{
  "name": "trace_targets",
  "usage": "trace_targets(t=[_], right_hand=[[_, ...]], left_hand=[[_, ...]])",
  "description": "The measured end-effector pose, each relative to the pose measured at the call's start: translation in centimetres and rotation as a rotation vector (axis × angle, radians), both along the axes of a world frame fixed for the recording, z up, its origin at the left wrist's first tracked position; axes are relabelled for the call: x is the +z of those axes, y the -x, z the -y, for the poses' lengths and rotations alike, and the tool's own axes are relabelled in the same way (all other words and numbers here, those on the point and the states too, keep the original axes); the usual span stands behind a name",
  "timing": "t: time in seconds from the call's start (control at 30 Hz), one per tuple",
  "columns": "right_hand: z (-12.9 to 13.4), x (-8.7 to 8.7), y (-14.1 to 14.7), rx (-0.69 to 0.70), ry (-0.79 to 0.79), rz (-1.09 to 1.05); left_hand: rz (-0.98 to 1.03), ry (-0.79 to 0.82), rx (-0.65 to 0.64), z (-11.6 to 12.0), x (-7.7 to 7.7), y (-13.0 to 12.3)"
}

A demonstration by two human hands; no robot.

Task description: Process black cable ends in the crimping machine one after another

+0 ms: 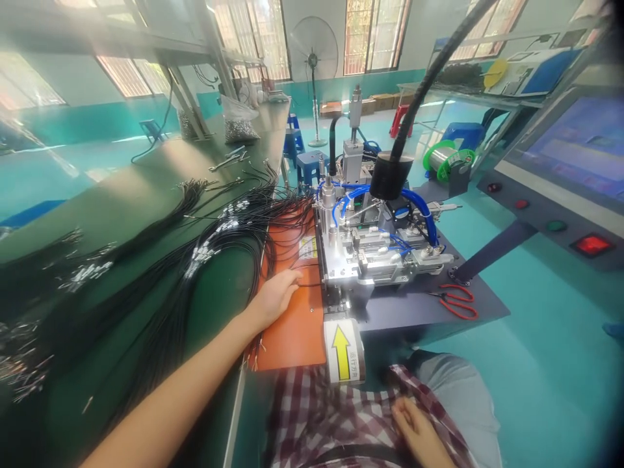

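Note:
My left hand (pixel 280 296) reaches over the orange plate (pixel 290 335), its fingertips pinched together on a thin black cable (pixel 309 285). From the fingers the cable runs right, to the front left edge of the metal machine (pixel 348 260); where its end sits is hidden. Low in the view, my right hand (pixel 412 419) lies at my lap against the checked shirt. Its fingers are curled in and nothing shows in them. Bundles of black cables (pixel 229 244) with pale ends spread across the green table (pixel 214 305), left of the plate.
Red-handled scissors (pixel 458 302) lie on the machine base's right corner. A yellow-arrow label (pixel 342 351) faces me at the front. On the right are a control panel (pixel 556 201) and a green wire spool (pixel 446 161). A black hose (pixel 414 110) hangs over the machine.

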State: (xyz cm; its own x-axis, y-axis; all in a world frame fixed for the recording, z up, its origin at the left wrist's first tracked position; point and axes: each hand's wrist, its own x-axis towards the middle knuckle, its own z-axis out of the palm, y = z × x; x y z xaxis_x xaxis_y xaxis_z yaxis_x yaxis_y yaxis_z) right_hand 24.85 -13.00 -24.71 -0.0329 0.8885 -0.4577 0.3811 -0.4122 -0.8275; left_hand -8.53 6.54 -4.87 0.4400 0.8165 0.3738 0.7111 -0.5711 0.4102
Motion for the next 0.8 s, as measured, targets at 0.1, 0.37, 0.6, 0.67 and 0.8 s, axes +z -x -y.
trace_targets(t=[0.1, 0.37, 0.6, 0.67, 0.8], right_hand=[[0.2, -0.2, 0.3, -0.006, -0.021, 0.006], [-0.2, 0.3, 0.3, 0.032, -0.016, 0.045], [0.3, 0.9, -0.6, 0.074, 0.036, 0.044], [0.5, 1.3, -1.1, 0.103, 0.063, 0.057], [0.1, 3.1, -1.0, 0.136, 0.061, 0.104]], left_hand=[[0.004, -0.014, 0.005, 0.0, -0.2, 0.1], [-0.087, -0.073, -0.008, 0.2, -0.3, -0.3], [-0.275, -0.090, -0.045, 1.2, 4.0, 2.8], [-0.380, -0.077, -0.138, 1.9, 5.4, 4.5], [-0.618, -0.074, -0.257, 3.0, 6.4, 6.1]])
